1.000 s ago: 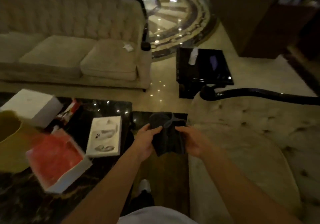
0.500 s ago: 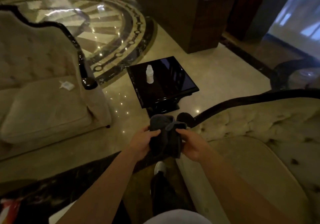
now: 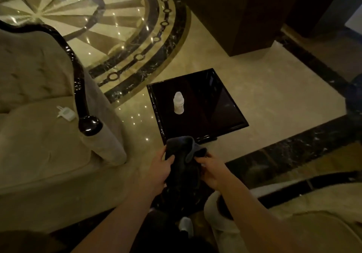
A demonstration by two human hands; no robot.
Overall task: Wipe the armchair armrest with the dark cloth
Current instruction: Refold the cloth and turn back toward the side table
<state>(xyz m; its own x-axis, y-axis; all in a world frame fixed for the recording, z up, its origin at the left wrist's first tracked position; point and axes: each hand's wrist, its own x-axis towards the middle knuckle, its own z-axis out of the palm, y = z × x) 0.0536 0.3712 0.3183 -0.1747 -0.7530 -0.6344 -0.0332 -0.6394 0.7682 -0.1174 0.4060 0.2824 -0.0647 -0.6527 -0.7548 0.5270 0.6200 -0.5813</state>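
Both hands grip the dark cloth (image 3: 185,166) from either side, the left hand (image 3: 156,171) pinching its left edge and the right hand (image 3: 212,171) closed on its right, seemingly bunching it into a pad for wiping. It hangs in the air, just short of the black tabletop (image 3: 207,106) carrying a white bottle (image 3: 178,103). Nearest the cloth, the armchair armrest (image 3: 221,209) sits low and right of it, not yet touched.

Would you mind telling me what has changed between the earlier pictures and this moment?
The head view swung right, away from the coffee table with its boxes, which is now out of frame, toward the black side table and the armchair armrest. Nothing was taken hold of or let go: the left hand and right hand still hold the dark cloth between them. The white bottle stays upright on the side table.
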